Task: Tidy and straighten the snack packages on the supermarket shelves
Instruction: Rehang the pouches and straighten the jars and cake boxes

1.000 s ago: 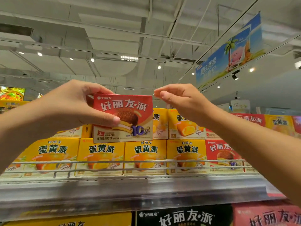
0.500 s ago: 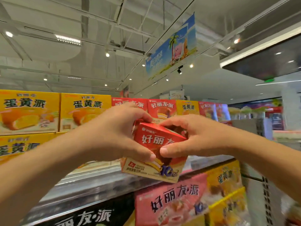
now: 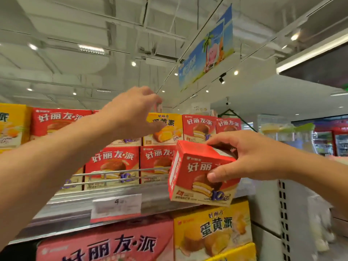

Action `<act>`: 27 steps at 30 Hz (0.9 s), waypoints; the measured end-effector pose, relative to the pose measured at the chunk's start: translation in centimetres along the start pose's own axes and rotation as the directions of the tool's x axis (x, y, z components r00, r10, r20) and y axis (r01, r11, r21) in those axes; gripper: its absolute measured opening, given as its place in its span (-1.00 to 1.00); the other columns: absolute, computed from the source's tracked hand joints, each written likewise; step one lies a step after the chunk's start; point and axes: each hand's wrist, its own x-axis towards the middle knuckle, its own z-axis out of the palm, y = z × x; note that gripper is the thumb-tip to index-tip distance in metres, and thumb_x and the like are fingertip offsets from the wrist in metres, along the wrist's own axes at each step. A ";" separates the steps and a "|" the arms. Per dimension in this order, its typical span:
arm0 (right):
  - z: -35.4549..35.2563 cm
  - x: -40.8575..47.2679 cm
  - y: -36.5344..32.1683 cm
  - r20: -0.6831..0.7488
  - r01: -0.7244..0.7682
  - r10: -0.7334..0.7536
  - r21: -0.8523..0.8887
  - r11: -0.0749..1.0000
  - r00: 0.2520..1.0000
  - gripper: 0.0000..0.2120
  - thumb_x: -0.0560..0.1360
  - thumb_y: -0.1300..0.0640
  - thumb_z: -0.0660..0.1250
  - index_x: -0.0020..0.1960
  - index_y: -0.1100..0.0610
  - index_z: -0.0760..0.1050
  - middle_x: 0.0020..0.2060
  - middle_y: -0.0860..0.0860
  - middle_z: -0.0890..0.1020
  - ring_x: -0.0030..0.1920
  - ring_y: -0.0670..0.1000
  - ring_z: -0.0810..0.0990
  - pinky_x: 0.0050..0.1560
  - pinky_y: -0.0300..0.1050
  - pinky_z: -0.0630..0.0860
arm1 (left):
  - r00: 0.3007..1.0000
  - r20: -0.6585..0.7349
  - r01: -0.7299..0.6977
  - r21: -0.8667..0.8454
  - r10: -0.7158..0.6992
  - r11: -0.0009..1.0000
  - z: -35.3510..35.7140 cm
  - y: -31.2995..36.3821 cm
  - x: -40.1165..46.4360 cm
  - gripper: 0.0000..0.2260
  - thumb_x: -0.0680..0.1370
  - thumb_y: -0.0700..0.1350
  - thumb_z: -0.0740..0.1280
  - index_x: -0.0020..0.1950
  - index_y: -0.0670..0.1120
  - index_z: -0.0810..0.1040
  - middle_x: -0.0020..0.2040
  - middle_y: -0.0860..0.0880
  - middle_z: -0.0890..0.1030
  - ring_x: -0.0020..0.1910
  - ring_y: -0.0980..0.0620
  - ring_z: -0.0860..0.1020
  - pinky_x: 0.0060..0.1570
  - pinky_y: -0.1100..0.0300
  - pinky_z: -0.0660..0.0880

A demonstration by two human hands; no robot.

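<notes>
One red box (image 3: 202,172), front facing us, tilted, pinched by right hand (image 3: 252,157); left hand (image 3: 131,112) spread

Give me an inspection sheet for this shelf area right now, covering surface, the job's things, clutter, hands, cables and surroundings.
Surface: top metal shelf with a wire front rail and a price tag on its edge.
Job's things: red pie box held tilted off the shelf's right end; red boxes and a yellow box stacked in two tiers on the shelf.
Clutter: nothing seen.
Hands: right hand grips the red pie box, thumb on its front face; left hand reaches up toward the yellow box, grasp blurred.
Cables: nothing seen.
Surroundings: larger boxes on the shelf below; hanging banner and ceiling lights above.
</notes>
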 end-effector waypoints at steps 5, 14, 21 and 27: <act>-1.3 -0.2 2.9 0.008 0.032 -0.032 0.028 0.999 0.999 -0.37 0.16 -0.22 0.59 0.18 -0.20 0.48 -0.01 -0.27 0.64 -0.03 -0.19 0.67 -0.08 -0.19 0.65 | 0.968 0.224 0.041 0.306 -0.113 0.951 2.3 0.0 2.6 -0.23 0.42 0.43 0.23 0.50 0.03 0.25 0.46 -0.02 0.34 0.39 -0.08 0.34 0.34 -0.07 0.33; -1.6 0.1 5.7 0.047 0.095 -0.099 0.082 0.992 0.994 -0.38 0.14 -0.26 0.57 0.14 -0.22 0.46 -0.02 -0.39 0.59 -0.03 -0.24 0.65 -0.15 -0.29 0.62 | 0.938 0.263 0.159 0.249 -0.224 0.955 2.9 -0.2 4.1 -0.36 0.22 0.39 0.47 0.06 0.11 0.24 -0.05 0.09 0.51 -0.11 0.06 0.43 0.01 0.05 0.28; -1.2 0.6 6.2 0.063 0.098 -0.103 0.072 0.993 0.993 -0.39 0.18 -0.21 0.58 0.18 -0.23 0.45 -0.01 -0.37 0.59 0.00 -0.23 0.64 -0.11 -0.28 0.62 | 0.945 0.223 0.210 0.149 -0.240 0.966 1.7 0.9 3.8 -0.08 0.19 0.32 0.54 0.43 0.04 0.26 0.14 0.08 0.46 0.12 -0.03 0.43 0.15 0.00 0.28; -2.4 0.3 6.7 0.116 0.101 -0.121 0.169 0.980 0.986 -0.34 0.14 -0.16 0.62 0.18 -0.29 0.46 0.02 -0.29 0.62 0.04 -0.14 0.66 -0.10 -0.22 0.63 | 0.969 0.060 0.242 -0.058 -0.239 0.969 -2.6 2.4 1.5 -0.11 0.13 0.28 0.56 0.39 0.06 0.38 0.05 0.13 0.48 -0.09 0.13 0.47 -0.20 0.21 0.41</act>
